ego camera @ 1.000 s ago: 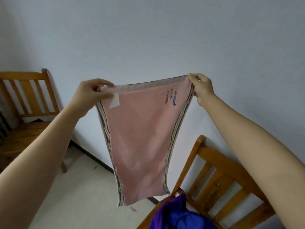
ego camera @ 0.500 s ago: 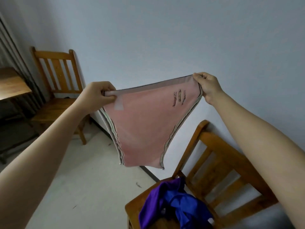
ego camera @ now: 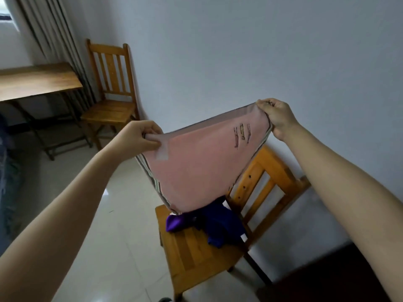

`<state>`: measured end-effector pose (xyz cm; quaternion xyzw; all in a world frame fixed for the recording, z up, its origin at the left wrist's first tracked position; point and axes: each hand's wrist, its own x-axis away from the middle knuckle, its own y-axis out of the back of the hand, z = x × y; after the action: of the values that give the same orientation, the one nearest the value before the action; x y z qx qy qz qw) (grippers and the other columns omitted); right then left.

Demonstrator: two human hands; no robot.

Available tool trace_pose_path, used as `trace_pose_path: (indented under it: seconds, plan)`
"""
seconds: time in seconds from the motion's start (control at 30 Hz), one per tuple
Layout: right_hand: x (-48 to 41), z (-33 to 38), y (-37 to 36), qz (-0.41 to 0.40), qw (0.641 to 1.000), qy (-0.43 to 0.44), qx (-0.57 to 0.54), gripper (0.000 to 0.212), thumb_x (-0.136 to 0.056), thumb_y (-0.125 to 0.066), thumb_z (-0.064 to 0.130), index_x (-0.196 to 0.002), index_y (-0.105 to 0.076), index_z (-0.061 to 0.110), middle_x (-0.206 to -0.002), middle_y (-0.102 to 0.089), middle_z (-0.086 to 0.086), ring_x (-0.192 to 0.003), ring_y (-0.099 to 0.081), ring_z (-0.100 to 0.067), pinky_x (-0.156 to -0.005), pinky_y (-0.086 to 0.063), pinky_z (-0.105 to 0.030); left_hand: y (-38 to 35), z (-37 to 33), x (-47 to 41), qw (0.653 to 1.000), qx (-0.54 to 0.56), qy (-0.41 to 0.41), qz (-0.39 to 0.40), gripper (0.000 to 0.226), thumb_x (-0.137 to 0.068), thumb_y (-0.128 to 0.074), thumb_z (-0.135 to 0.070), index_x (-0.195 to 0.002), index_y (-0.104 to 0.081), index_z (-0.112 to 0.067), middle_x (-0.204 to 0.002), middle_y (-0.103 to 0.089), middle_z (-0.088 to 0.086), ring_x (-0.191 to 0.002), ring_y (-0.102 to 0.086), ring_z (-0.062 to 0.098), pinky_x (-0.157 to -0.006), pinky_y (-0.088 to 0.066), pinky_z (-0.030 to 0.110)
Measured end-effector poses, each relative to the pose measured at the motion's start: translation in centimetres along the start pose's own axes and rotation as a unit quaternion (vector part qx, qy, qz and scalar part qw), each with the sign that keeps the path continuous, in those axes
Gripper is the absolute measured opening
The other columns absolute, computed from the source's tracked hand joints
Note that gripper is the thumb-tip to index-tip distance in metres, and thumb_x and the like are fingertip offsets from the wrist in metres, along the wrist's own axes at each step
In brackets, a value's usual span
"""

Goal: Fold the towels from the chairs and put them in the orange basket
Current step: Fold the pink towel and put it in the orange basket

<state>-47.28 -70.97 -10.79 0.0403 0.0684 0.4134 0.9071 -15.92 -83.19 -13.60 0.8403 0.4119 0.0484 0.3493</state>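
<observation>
Shows a pink towel (ego camera: 202,171) held up in the air, stretched by its top edge between two bare hands. Pinched at the upper left corner by the left hand (ego camera: 137,138), with curled fingers and thumb closed on the hem. Gripped at the upper right corner by the right hand (ego camera: 277,116), fingers closed tight on the fabric. Plain pink in the middle, with a greyish band along the top and striped borders in grey, green and white down both sides. Carries a small white label (ego camera: 161,152) near the left corner and three little stitched figures (ego camera: 242,134) near the right. Narrows toward the bottom and hangs over a crumpled purple towel (ego camera: 218,227) on the seat of a wooden chair (ego camera: 196,258) by the wall; cannot tell whether touching. Farther back, beside a curtain (ego camera: 50,29), a second wooden chair (ego camera: 109,110) and a wooden table (ego camera: 39,81).
</observation>
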Motion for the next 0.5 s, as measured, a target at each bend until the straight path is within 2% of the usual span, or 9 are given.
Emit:
trace_pose_path:
  seconds: [0.17, 0.27, 0.33, 0.37, 0.43, 0.5]
  plan:
    - [3.8, -3.4, 2.5, -0.006, 0.999, -0.032, 0.022, 0.02, -0.09, -0.058, 0.012, -0.07, -0.06, 0.014, -0.075, -0.058, -0.004, -0.07, -0.054, -0.014, -0.072, -0.045, -0.026, -3.5, -0.9, 3.8, 0.994, -0.021, 0.055, 0.087, 0.024, -0.076, -0.065, 0.005, -0.084, -0.063, -0.018, -0.073, -0.055, -0.001, -0.062, -0.05, 0.009, -0.056, -0.04, 0.012]
    - [6.0, -7.5, 3.2, 0.006, 0.995, -0.059, 0.079, 0.012, -0.091, -0.055, 0.01, -0.082, -0.062, 0.008, -0.079, -0.059, 0.0, -0.077, -0.055, -0.013, -0.073, -0.045, -0.023, -6.4, 0.8, 6.1, 0.988, -0.038, 0.084, 0.125, 0.027, -0.074, -0.063, 0.006, -0.078, -0.065, -0.02, -0.07, -0.058, -0.005, -0.061, -0.054, 0.003, -0.053, -0.041, 0.007]
    - [7.3, -10.8, 3.6, 0.029, 0.988, -0.083, 0.129, 0.011, -0.092, -0.055, 0.012, -0.084, -0.063, 0.01, -0.081, -0.06, 0.0, -0.083, -0.055, -0.016, -0.075, -0.045, -0.026, -9.0, 2.6, 7.3, 0.979, -0.062, 0.12, 0.15, 0.021, -0.075, -0.06, 0.005, -0.082, -0.069, -0.012, -0.07, -0.058, -0.001, -0.064, -0.052, 0.008, -0.054, -0.039, 0.01]
    - [7.9, -12.3, 3.7, 0.037, 0.983, -0.099, 0.147, 0.011, -0.092, -0.055, 0.014, -0.084, -0.063, 0.012, -0.082, -0.06, -0.001, -0.085, -0.055, -0.017, -0.075, -0.045, -0.027, -10.2, 3.6, 7.9, 0.975, -0.064, 0.141, 0.157, 0.018, -0.075, -0.058, 0.005, -0.079, -0.069, -0.009, -0.067, -0.056, 0.001, -0.063, -0.049, 0.01, -0.055, -0.039, 0.015]
    - [9.0, -14.9, 3.8, 0.038, 0.976, -0.14, 0.163, 0.011, -0.093, -0.054, 0.016, -0.087, -0.061, 0.01, -0.082, -0.06, -0.004, -0.088, -0.055, -0.02, -0.073, -0.043, -0.027, -12.5, 5.3, 8.8, 0.97, -0.043, 0.177, 0.161, 0.02, -0.074, -0.056, 0.006, -0.061, -0.059, -0.009, -0.057, -0.047, 0.0, -0.057, -0.042, 0.01, -0.054, -0.034, 0.021]
    - [10.0, -17.0, 3.7, 0.029, 0.97, -0.173, 0.169, 0.012, -0.093, -0.053, 0.016, -0.089, -0.061, 0.007, -0.085, -0.06, -0.007, -0.089, -0.056, -0.022, -0.071, -0.043, -0.026, -14.3, 6.6, 9.6, 0.966, -0.016, 0.212, 0.15, 0.038, -0.075, -0.058, 0.008, -0.047, -0.045, -0.015, -0.049, -0.036, -0.005, -0.049, -0.034, 0.006, -0.048, -0.029, 0.016]
